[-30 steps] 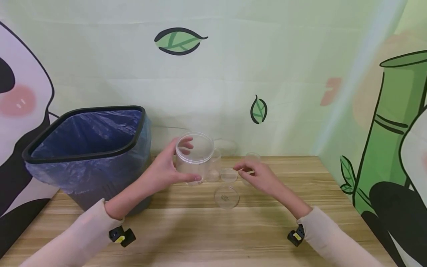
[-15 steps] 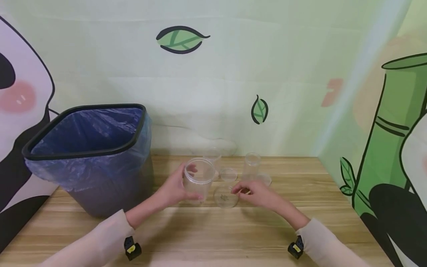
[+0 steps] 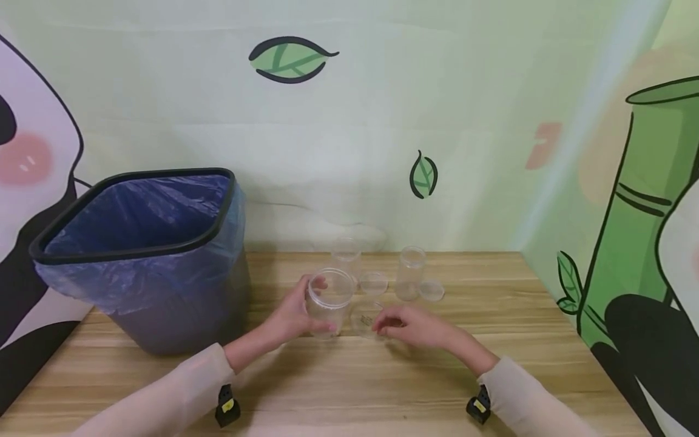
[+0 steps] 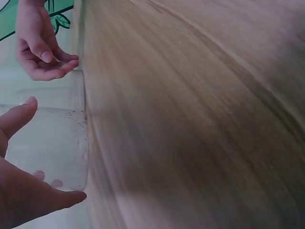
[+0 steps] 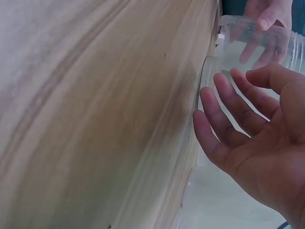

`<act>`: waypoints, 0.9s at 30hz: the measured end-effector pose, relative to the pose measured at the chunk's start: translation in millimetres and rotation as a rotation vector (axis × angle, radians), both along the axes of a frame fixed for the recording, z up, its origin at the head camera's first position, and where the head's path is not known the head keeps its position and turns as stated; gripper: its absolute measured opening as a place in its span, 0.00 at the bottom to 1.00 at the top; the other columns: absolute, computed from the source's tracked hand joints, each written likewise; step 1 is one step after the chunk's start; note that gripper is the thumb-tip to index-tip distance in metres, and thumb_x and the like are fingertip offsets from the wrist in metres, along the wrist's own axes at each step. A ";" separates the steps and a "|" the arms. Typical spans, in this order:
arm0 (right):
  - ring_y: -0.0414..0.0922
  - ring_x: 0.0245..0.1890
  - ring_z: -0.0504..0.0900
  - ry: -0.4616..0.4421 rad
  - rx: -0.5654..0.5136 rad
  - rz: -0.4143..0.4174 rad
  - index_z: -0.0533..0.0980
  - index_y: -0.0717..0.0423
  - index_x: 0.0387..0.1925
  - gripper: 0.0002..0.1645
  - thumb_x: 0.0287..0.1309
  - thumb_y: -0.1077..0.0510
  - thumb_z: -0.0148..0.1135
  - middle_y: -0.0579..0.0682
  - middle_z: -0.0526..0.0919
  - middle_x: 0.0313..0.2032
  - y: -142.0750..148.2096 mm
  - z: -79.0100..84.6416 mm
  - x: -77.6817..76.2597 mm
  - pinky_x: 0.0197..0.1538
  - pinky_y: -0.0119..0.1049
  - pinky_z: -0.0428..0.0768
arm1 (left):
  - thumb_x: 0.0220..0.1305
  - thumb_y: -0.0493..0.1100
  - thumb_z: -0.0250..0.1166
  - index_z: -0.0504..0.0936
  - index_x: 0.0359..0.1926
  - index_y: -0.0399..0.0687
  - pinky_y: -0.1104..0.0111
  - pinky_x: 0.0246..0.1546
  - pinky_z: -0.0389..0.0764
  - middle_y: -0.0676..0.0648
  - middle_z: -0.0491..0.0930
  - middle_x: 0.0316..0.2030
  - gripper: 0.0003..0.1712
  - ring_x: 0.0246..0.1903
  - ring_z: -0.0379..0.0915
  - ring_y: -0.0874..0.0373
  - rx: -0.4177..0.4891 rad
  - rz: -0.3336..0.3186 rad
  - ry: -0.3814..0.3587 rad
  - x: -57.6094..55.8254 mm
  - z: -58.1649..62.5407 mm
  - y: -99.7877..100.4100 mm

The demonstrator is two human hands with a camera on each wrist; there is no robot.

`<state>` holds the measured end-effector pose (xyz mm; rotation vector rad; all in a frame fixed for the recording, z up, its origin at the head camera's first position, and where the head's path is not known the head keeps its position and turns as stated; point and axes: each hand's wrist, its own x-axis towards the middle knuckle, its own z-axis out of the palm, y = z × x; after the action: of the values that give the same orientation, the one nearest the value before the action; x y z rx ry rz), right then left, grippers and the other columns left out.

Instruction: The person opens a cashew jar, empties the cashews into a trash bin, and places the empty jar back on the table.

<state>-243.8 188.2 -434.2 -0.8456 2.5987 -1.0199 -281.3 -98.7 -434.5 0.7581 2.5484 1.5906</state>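
Note:
My left hand (image 3: 290, 317) grips a clear plastic jar (image 3: 330, 311) from its left side, thumb at the front and fingers behind. The jar is upright, mouth up, low over the table or standing on it; which of these I cannot tell. In the left wrist view, small dark specks show near the jar's base (image 4: 78, 138). A large clear round lid (image 3: 361, 319) with faint print lies flat to its right. My right hand (image 3: 414, 326) is at that lid's right edge with bent, loose fingers. In the right wrist view, nothing sits between those fingers (image 5: 221, 121); contact with the lid is unclear.
Behind stand two more clear jars, one taller at right (image 3: 411, 274) and one partly hidden (image 3: 346, 249). Smaller clear lids lie beside them, one in the middle (image 3: 374, 283) and one at right (image 3: 431, 291). A lined bin (image 3: 185, 303) stands at left on the wooden table (image 3: 349, 388).
My left hand has brought the jar down and slightly right, toward the large lid. The right hand has come down and nearer, from the smaller lid to the large lid's edge.

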 end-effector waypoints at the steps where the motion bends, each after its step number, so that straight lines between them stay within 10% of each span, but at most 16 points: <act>1: 0.42 0.48 0.84 0.004 0.004 -0.002 0.83 0.57 0.49 0.11 0.71 0.60 0.60 0.48 0.87 0.46 -0.3 0.2 -0.5 0.53 0.34 0.80 | 0.39 0.34 0.85 0.66 0.65 0.34 0.42 0.67 0.64 0.32 0.74 0.62 0.52 0.64 0.68 0.35 0.004 -0.002 -0.009 -1.5 -1.4 0.3; 27: 0.38 0.44 0.83 0.051 0.010 -0.041 0.84 0.55 0.45 0.09 0.71 0.60 0.59 0.46 0.88 0.42 -0.2 -4.9 -12.7 0.48 0.33 0.80 | 0.46 0.31 0.81 0.57 0.73 0.40 0.39 0.69 0.59 0.34 0.67 0.69 0.57 0.71 0.59 0.35 0.134 -0.002 -0.162 -27.8 -15.4 9.3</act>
<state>-256.6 188.0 -439.1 -0.8301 2.6720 -1.0074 -309.1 -89.4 -450.0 0.6132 2.3474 1.7586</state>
